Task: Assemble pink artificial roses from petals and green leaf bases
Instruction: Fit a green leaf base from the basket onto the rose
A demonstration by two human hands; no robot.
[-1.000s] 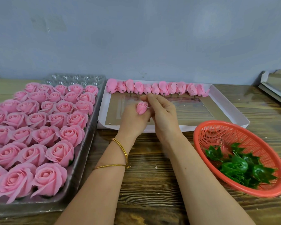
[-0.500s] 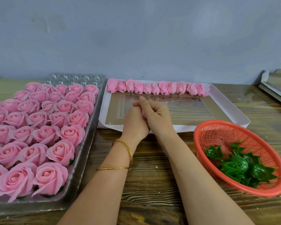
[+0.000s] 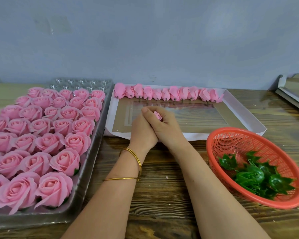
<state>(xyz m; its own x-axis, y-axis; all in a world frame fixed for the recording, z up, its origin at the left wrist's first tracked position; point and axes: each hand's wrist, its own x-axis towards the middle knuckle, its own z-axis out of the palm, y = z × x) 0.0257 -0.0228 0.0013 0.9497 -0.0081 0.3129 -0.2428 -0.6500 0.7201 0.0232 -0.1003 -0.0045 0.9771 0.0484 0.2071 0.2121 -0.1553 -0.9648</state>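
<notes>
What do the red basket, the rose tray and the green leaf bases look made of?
Red basket: moulded plastic, semi-matte; open lattice wall. Rose tray: thin clear plastic, glossy; moulded cups glint at its far end. Green leaf bases: probably plastic, shiny; bright highlights on them.

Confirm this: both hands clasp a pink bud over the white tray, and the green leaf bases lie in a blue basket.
Wrong colour: the head view shows the green leaf bases lying in a red basket, not a blue one. The rest stands.

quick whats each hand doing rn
left hand: cannot tell, its fingers are hidden
right hand: closed round the pink rosebud
</notes>
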